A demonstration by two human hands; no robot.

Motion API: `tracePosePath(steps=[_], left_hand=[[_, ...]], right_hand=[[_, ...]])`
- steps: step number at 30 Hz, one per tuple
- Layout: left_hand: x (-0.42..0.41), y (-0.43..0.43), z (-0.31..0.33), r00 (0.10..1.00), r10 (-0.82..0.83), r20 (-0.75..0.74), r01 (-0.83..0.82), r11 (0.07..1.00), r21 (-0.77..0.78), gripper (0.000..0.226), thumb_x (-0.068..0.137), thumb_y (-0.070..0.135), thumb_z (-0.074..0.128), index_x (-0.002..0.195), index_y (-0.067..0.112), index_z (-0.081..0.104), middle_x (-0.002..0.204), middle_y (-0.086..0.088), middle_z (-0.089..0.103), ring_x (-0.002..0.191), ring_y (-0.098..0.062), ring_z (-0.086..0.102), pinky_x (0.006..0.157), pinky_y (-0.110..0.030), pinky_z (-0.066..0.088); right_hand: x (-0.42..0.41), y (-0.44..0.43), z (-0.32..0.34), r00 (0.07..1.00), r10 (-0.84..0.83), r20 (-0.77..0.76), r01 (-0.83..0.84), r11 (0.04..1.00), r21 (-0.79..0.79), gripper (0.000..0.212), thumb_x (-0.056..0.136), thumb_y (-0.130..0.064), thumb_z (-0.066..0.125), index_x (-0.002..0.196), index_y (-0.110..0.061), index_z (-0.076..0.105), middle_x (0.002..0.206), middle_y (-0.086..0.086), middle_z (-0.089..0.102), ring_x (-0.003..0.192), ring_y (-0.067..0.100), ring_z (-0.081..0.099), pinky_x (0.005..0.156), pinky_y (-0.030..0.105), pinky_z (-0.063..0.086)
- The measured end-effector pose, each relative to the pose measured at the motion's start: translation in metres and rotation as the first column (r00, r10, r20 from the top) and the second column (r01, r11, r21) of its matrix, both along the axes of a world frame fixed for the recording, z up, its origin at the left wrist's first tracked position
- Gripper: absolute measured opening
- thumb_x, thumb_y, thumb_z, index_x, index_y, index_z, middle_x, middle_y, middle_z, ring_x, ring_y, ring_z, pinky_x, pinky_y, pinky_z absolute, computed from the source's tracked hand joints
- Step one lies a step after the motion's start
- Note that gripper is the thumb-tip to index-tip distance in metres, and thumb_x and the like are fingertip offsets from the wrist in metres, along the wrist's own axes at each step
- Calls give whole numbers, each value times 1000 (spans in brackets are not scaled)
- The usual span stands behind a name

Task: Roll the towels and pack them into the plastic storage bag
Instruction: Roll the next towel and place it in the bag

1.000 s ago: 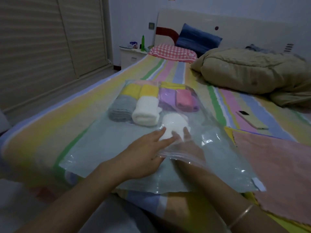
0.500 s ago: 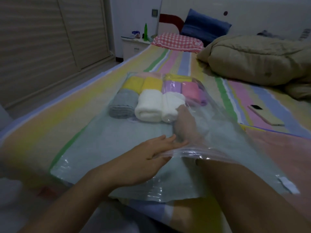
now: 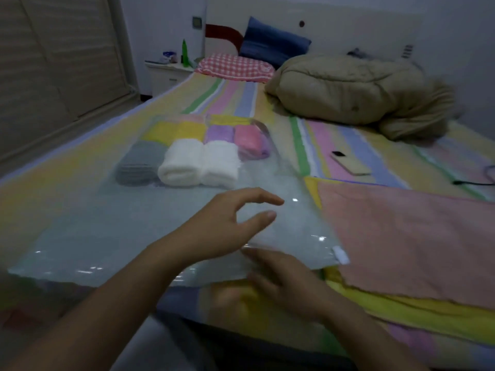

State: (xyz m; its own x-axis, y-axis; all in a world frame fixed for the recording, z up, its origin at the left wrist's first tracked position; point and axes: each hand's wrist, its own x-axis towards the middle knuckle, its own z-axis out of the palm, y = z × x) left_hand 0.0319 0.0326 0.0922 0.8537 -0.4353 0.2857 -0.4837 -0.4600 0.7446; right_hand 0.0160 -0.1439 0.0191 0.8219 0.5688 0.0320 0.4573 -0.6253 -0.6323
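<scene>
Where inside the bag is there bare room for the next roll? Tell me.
Free: the bag floor from the grey and white rolls back to its mouth, plus the slot right of the second white roll. Crowded: the far end, packed with yellow, purple and pink rolls.

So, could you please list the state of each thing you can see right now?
Storage bag: flat on the bed, mouth open.
White towels: two, rolled, inside the bag.
Grey towel: rolled, inside the bag.
Pink towel: unrolled, flat beside the bag.
Left hand: open, above the bag.
Right hand: open, empty, at the bag's mouth.
</scene>
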Motion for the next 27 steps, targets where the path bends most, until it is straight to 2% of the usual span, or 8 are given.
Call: tracePosePath(steps=[3,6,10,13,18,23,25,27], left_hand=[[14,-75,-8,1000,-22,22,23,999,-28,32,87,38,49,111,30,67,112,16,66,109,3,57,100,-32,44],[20,-159,-24,995,-96,12,96,995,-12,34,83,33,47,107,26,70,106,13,69,101,0,60,94,-29,46],[21,-259,-49,976,-219,-10,220,974,57,31,83,31,48,105,28,69,106,10,69,101,-5,61,91,-32,47],[23,-313,-60,967,-256,-19,256,961,101,31,81,31,49,106,28,68,110,4,68,103,-12,61,91,-34,48],[34,-369,-90,965,-157,210,110,970,219,37,82,36,50,112,22,66,123,-4,64,114,-26,58,101,-37,40],[37,-380,-122,962,-67,266,-60,895,441,69,80,53,24,131,20,57,144,-10,48,136,-26,41,114,-49,22],[37,-381,-124,958,-51,281,-86,887,453,70,80,54,23,131,19,57,144,-9,48,136,-26,41,114,-48,22],[38,-381,-124,963,-49,265,-81,886,457,71,80,55,23,133,21,56,145,-7,47,137,-24,40,115,-46,21]], right_hand=[[-44,-77,6,989,-125,-78,136,977,161,25,94,-24,59,118,-27,65,118,-17,66,111,-3,59,97,19,46],[-48,-162,16,900,-429,-76,435,874,215,20,93,-9,58,97,-24,71,88,-9,74,84,2,69,79,25,54],[-43,-285,4,543,-840,-5,820,529,217,25,90,-5,55,89,-27,68,63,-2,70,64,8,70,67,37,57],[-48,-355,-1,298,-954,20,938,297,178,20,87,-13,56,104,-22,64,75,-2,70,70,15,70,72,37,56],[-51,-446,-8,39,-944,328,999,37,-11,35,85,-21,55,120,-18,57,126,17,52,118,38,45,99,43,37],[-50,-523,-18,10,-946,324,953,-89,-289,49,94,-46,42,138,-25,44,155,20,18,142,38,15,117,46,13],[-49,-544,-20,40,-951,306,924,-81,-374,53,94,-53,36,141,-27,40,154,21,19,140,40,17,116,47,14],[-47,-557,-18,59,-949,309,918,-70,-391,54,93,-55,37,139,-27,43,145,23,33,133,42,29,110,47,23]])
